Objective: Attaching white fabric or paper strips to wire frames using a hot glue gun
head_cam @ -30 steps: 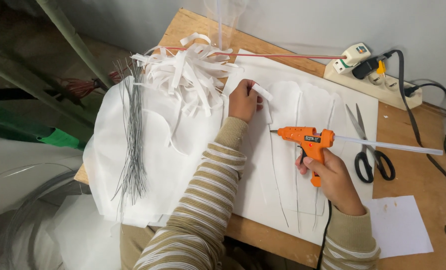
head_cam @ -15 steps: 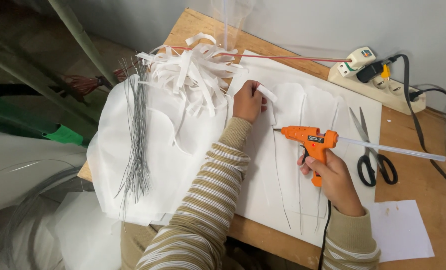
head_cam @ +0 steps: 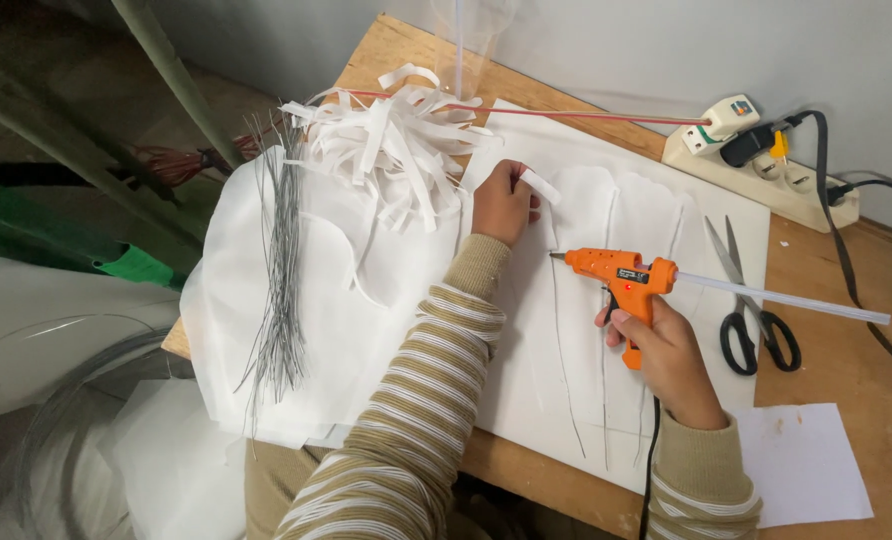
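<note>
At the centre of the head view, the left hand (head_cam: 503, 202) is closed in a pinch on a short white paper strip (head_cam: 541, 186), held just above the white sheet (head_cam: 526, 380) that covers most of the wooden bench (head_cam: 836, 375). Right of it, the right hand (head_cam: 666, 350) has its grip wrapped around the handle of an orange plastic glue gun (head_cam: 621, 275), nozzle pointing left, with a pale translucent glue stick (head_cam: 786, 298) jutting out of its back toward the right edge. Thin grey wires (head_cam: 564, 350) lie lengthwise on the sheet, over petal-shaped pieces. Both sleeves are knitted in tan and white stripes. In the upper middle sits a loose heap of curled white paper strips (head_cam: 386, 150); to its left, a bundle of straight grey wire lengths (head_cam: 281, 270) lies on soft white fabric (head_cam: 366, 320). At right lie black-handled steel scissors (head_cam: 751, 310), a cream power strip (head_cam: 766, 170) with plugs at upper right, and a small white paper (head_cam: 801, 465) at lower right
</note>
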